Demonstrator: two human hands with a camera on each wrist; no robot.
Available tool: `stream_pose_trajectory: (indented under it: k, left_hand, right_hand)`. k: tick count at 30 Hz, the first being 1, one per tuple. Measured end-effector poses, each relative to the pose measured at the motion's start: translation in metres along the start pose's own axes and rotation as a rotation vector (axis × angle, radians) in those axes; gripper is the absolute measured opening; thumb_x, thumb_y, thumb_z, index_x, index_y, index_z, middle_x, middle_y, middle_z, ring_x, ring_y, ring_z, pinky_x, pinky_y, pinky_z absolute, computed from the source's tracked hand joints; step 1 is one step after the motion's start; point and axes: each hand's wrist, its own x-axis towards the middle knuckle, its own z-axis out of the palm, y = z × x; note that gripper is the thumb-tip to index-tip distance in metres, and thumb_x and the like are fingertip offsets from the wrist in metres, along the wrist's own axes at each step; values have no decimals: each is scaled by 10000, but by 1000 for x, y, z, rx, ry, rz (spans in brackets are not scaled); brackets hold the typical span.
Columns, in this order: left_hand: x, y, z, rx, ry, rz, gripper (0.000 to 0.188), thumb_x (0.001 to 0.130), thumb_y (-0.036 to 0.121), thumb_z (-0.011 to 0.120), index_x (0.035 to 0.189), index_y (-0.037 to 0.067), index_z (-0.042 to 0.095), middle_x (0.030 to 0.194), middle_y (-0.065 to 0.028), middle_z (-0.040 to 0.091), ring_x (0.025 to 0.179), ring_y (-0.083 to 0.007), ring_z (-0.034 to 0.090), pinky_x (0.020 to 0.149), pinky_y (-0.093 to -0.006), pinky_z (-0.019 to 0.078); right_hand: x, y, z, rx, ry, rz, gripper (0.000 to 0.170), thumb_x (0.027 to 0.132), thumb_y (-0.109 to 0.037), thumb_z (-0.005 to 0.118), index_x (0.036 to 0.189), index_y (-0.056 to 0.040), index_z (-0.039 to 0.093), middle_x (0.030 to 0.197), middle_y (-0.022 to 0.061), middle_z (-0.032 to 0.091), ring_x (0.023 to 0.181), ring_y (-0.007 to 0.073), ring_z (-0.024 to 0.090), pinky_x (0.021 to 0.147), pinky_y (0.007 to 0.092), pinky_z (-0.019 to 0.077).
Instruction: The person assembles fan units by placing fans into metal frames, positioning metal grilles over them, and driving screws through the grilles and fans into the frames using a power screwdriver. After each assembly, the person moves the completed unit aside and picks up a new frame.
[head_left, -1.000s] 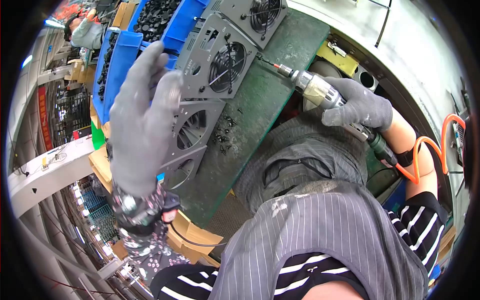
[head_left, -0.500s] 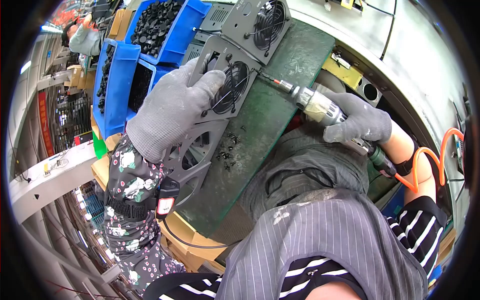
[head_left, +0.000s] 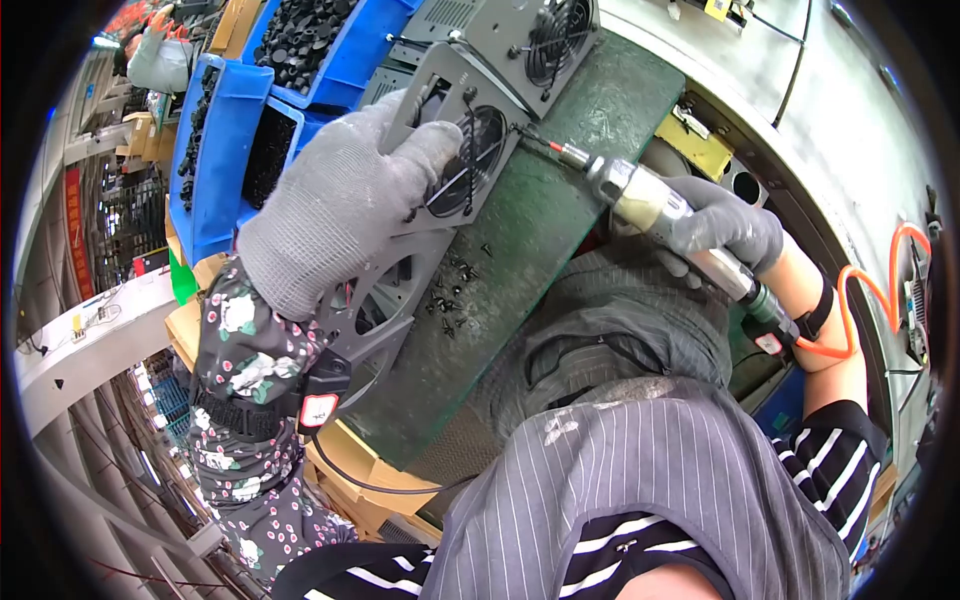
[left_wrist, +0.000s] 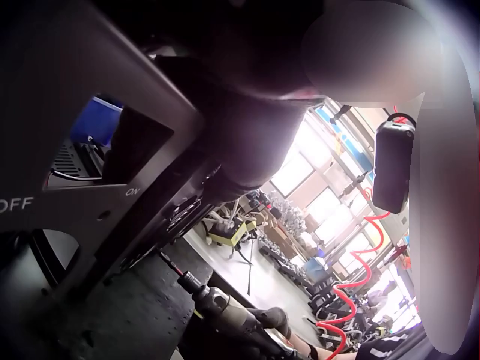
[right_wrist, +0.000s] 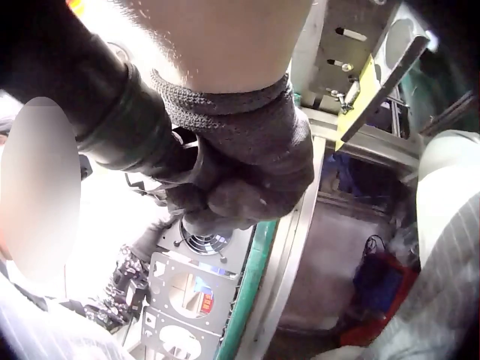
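Observation:
My gloved left hand (head_left: 340, 180) grips a grey metal fan housing (head_left: 490, 88) near its rectangular cutout, thumb on the front face and the other fingers mostly hidden. The same housing (left_wrist: 161, 94), marked ON and OFF, fills the left side of the left wrist view. A black fan guard (head_left: 485, 150) sits in its round opening. In my gloved right hand (head_left: 725, 222) is a power screwdriver (head_left: 645, 198), held level, with its bit right at the housing's edge by the guard. From the right wrist, the glove (right_wrist: 259, 180) wraps the tool's dark body (right_wrist: 127, 124).
Loose black screws (head_left: 455, 295) lie on the green bench top (head_left: 535, 225). More grey housings stand in line on both sides of the held one. Blue bins (head_left: 222, 160) of black parts sit behind. An orange coiled cord (head_left: 850, 300) trails from the screwdriver.
My left hand has come down from a raised, open pose onto the fan housing and grips it. My right fingers have shifted on the screwdriver, whose bit stays near the housing's edge.

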Motion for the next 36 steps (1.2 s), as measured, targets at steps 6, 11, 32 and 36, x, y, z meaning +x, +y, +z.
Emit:
stream_pose_trajectory:
  k: [6, 11, 32, 36]
  left_hand:
    - [0, -2, 3, -93, -14, -77, 417, 936, 335, 548, 1176, -5, 576, 889, -135, 670, 798, -204, 628, 741, -325, 488]
    - [2, -4, 2, -53, -9, -3, 404, 938, 329, 556, 1185, 10, 571, 798, -72, 626, 690, -138, 556, 661, -291, 473]
    - [11, -1, 4, -52, -10, 65, 388, 934, 335, 558, 1160, 20, 580, 810, -65, 642, 676, -137, 581, 657, -308, 484]
    - [21, 5, 5, -16, 1, 109, 390, 927, 362, 528, 1086, 16, 612, 744, -69, 621, 673, -177, 576, 653, -320, 469]
  right_hand:
    - [-3, 0, 11, 97, 97, 32, 697, 618, -337, 708, 1155, 76, 543, 849, 96, 621, 544, 103, 579, 433, 205, 482]
    - [-2, -3, 8, 20, 75, -12, 686, 644, -343, 697, 1169, 71, 542, 988, 99, 626, 691, 113, 602, 586, 214, 489]
    - [-20, 47, 39, -387, 219, -160, 606, 720, -315, 768, 1183, 0, 537, 922, 65, 594, 858, 166, 564, 790, 312, 457]
    - [-23, 46, 51, -642, 361, -127, 609, 714, -435, 731, 1116, -13, 557, 853, 202, 625, 830, 331, 629, 777, 390, 472]
